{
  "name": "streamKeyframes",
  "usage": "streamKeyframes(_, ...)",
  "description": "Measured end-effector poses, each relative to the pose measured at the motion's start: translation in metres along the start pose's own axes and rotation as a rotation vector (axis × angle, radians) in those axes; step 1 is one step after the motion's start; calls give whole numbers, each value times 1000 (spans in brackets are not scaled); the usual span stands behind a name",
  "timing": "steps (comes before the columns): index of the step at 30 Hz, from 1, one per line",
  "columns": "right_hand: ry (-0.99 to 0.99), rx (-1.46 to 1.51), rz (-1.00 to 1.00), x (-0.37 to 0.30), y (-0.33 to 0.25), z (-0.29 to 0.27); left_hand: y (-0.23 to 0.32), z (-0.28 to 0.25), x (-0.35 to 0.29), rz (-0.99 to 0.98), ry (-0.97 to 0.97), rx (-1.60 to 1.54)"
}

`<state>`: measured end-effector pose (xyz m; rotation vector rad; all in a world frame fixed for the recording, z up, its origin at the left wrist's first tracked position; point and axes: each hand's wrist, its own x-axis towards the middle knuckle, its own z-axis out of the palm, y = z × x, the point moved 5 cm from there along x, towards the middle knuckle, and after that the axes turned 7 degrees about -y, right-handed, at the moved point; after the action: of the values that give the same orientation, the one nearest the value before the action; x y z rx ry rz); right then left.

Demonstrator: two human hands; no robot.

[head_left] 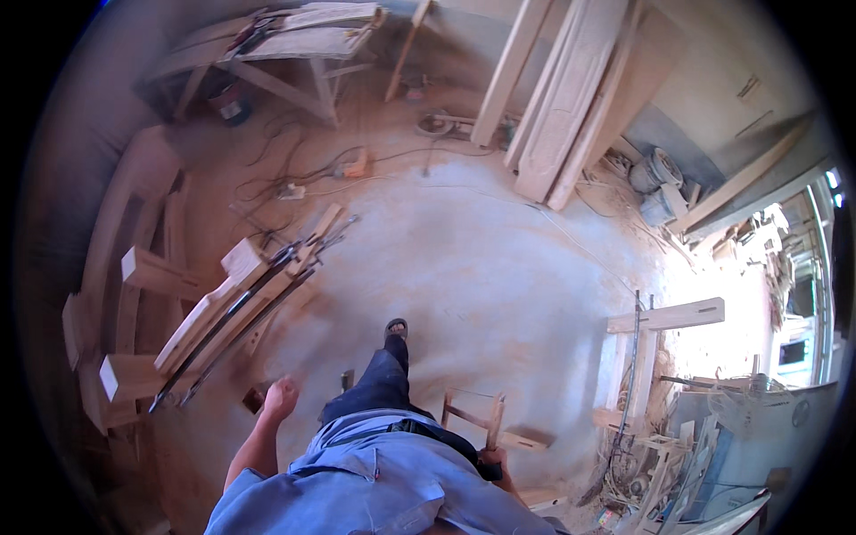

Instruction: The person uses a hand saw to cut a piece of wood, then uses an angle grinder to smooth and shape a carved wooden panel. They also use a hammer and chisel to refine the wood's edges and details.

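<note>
Currently, L hand (283,399) curled, can't tell if empty; R hand (495,458) gripping wdn. frame (495,423).

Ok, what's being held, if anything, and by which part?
Right hand: apparently a wooden frame saw, by one end bar. Left hand: cannot tell whether it grips anything.

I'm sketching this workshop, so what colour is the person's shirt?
The shirt is light blue; the head view shows it best.

A brown wooden H-shaped frame (496,421), a thin line (475,392) strung across its far ends, is held aslant at the near right.
</note>
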<state>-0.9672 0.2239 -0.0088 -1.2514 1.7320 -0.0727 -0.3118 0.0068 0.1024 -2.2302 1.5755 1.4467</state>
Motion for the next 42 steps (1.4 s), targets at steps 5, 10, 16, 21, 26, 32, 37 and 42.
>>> streamKeyframes(5, 134, -58, 396, 51, -78, -93, -119, 94, 45, 228, 25, 291)
streamKeyframes(10, 42, 214, 342, 116, -46, -145, -33, 58, 92, 246, 71, 609)
streamKeyframes(16, -26, 86, 366, 253, -129, -225, 226, -143, 182, 5, 169, 15)
streamKeyframes(21, -32, 72, 280, 370, -205, -289, 315, -219, 240, 72, 317, -133)
streamKeyframes(26, -72, -6, 206, 469, -283, -355, 283, -196, 273, -42, 358, -168)
streamKeyframes(32, -173, -291, 54, 603, -400, -421, 224, -89, 201, -566, 277, -263)
streamKeyframes(37, -303, -557, -132, 744, -557, -421, 249, -80, 191, -947, 286, -620)
streamKeyframes(42, -271, -773, -387, 867, -777, -381, 305, -91, 241, -927, 474, -1105)
